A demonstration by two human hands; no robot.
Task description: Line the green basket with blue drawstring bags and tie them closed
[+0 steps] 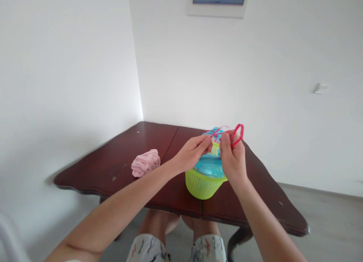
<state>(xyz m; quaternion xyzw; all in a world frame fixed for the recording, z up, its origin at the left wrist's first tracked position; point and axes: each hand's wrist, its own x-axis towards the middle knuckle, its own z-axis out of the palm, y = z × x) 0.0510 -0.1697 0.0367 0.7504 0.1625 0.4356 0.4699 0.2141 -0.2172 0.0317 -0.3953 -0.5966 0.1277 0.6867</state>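
Above a lime-green plastic basket (202, 186), both of my hands pinch a pink-red drawstring (241, 133). My left hand (195, 152) grips one part of it near the crossing strands. In my right hand (233, 156) another part is pinched, and a loop of it stands up past the fingers. A blue plastic bag (210, 166) lines the basket and bulges over its rim. More of the blue plastic shows behind my hands, which cover part of the strands and bag.
A crumpled pink cloth (146, 163) lies left of the basket on the dark red-brown wooden table (113, 167). White walls meet behind the table. A framed panel (218, 8) hangs above, and a light switch (321, 88) sits at right.
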